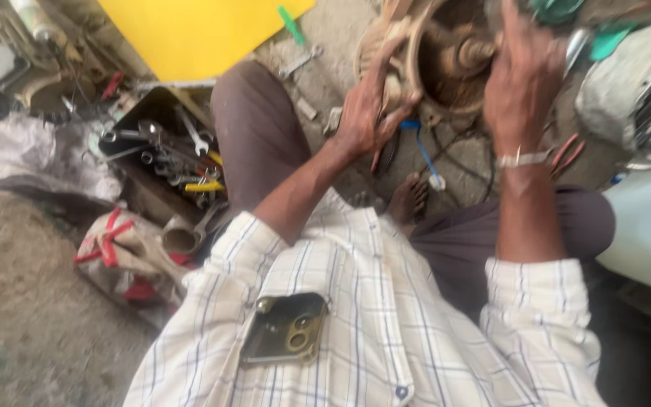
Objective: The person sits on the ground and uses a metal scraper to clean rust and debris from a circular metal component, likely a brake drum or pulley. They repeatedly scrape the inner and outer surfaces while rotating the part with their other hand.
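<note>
Rusty round hub (457,64), far and just right of centre, raised off the ground with its open face turned toward the wearer, a stub shaft poking out of the middle. Left hand (371,105) clamped on the near-left rim, fingers curled over the edge and thumb below, likely to steady the part and keep it from turning. Right hand (525,79) up against the right side, fingers spread and extended over the rim; whether gripping anything, cannot tell, since the fingertips blur into the metal. Bracelet (521,159) on that wrist.

Below the hub, a blue cable (420,147) trailing down to the ground beside a bare foot (410,200), knees spread to either side so the work sits between them within easy reach. Left, an open tray (141,109) of spanners (194,132) kept close by the knee. Far left, a yellow sheet (190,30). Near, a phone (286,329) tucked in the shirt pocket, out of the way.
</note>
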